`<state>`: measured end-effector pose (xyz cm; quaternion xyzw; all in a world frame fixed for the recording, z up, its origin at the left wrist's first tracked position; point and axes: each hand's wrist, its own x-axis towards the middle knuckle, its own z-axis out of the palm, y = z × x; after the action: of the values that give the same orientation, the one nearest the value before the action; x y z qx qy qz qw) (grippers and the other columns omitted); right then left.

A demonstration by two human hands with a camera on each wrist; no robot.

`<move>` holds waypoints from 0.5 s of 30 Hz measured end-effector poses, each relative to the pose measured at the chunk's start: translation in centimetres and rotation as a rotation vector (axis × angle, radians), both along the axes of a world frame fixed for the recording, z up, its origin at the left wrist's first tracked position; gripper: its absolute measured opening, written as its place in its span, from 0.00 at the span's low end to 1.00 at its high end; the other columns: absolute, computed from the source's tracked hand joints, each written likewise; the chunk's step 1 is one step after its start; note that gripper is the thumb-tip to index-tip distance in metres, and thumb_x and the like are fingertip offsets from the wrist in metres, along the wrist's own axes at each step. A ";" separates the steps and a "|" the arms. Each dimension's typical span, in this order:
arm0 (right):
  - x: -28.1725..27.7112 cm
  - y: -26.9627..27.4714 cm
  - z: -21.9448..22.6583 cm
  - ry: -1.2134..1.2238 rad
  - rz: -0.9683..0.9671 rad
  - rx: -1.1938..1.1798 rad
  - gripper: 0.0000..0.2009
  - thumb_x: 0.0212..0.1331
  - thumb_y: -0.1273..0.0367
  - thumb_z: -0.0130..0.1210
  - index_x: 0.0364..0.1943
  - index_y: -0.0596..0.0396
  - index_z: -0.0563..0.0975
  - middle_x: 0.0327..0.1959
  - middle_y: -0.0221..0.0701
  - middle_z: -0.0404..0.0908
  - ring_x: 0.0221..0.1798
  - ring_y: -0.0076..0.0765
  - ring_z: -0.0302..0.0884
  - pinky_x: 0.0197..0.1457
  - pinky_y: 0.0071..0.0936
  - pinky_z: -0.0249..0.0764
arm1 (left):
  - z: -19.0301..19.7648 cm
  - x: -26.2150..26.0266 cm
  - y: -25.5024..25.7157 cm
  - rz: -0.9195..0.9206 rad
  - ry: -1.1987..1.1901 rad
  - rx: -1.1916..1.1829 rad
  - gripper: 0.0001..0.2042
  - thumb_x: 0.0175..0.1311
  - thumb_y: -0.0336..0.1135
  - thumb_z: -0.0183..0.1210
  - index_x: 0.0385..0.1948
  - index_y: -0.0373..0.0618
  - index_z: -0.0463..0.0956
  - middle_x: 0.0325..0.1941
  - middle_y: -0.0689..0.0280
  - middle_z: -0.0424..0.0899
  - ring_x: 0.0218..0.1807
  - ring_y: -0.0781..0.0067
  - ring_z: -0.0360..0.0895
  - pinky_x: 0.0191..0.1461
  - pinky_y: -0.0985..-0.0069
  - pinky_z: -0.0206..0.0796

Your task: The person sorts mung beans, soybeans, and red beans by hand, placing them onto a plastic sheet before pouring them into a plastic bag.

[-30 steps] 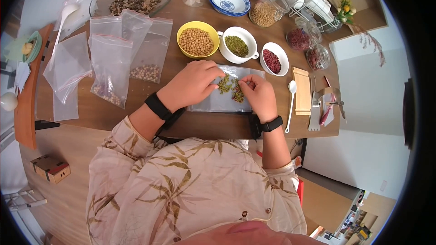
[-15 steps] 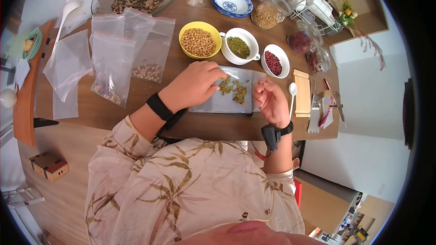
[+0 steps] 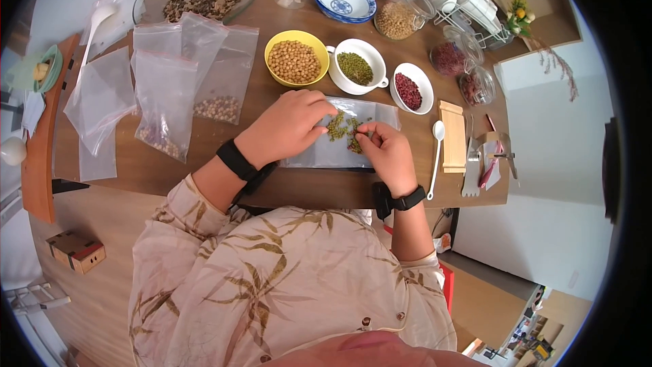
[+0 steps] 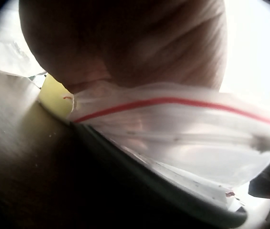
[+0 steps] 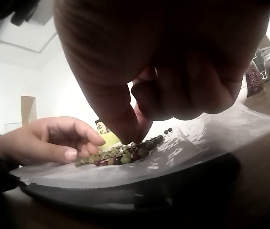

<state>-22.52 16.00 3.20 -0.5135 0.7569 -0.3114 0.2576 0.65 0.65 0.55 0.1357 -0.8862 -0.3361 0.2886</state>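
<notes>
Clear plastic bag lies flat on the brown desk, at six o'clock from the white bowl of green beans. The left hand presses the bag's nine o'clock side with fingers straight. At three o'clock, the right hand has its grip pinched together on the beans inside.

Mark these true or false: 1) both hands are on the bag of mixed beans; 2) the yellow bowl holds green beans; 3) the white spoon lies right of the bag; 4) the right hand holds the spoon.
1) True: the left hand and right hand rest on the bag.
2) False: the yellow bowl holds tan beans.
3) True: the white spoon lies there.
4) False: its fingertips pinch at the beans.
</notes>
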 end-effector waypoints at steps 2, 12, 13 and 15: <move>0.3 -0.3 0.1 0.037 0.012 0.003 0.08 0.68 0.69 0.70 0.45 0.57 0.88 0.23 0.28 0.75 0.26 0.27 0.71 0.32 0.33 0.68 | -0.1 -0.1 0.0 0.004 0.013 -0.011 0.18 0.64 0.26 0.71 0.56 0.44 0.83 0.54 0.58 0.85 0.58 0.47 0.82 0.63 0.54 0.73; 1.2 -1.7 1.5 0.273 0.080 0.017 0.07 0.69 0.66 0.69 0.43 0.54 0.88 0.32 0.39 0.86 0.33 0.47 0.85 0.38 0.43 0.77 | 0.1 0.0 0.2 0.003 -0.004 -0.008 0.18 0.64 0.26 0.71 0.57 0.44 0.83 0.55 0.58 0.85 0.59 0.47 0.82 0.63 0.54 0.73; 1.3 -1.7 1.5 0.274 0.077 0.015 0.07 0.69 0.66 0.69 0.43 0.54 0.88 0.32 0.39 0.86 0.33 0.47 0.85 0.38 0.43 0.77 | 0.0 0.0 0.2 0.004 -0.006 -0.010 0.18 0.64 0.26 0.71 0.57 0.44 0.83 0.55 0.58 0.85 0.59 0.47 0.82 0.63 0.54 0.73; 1.3 -1.7 1.2 0.301 0.080 0.013 0.07 0.71 0.65 0.67 0.43 0.53 0.87 0.36 0.41 0.88 0.38 0.53 0.87 0.41 0.46 0.80 | 0.0 0.0 0.1 0.005 -0.009 -0.013 0.18 0.65 0.26 0.71 0.57 0.44 0.83 0.55 0.58 0.85 0.59 0.47 0.82 0.63 0.54 0.73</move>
<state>-21.22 14.28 4.38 -0.5826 0.7678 -0.2155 0.1570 0.66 0.79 0.51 0.1377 -0.8893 -0.3288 0.2865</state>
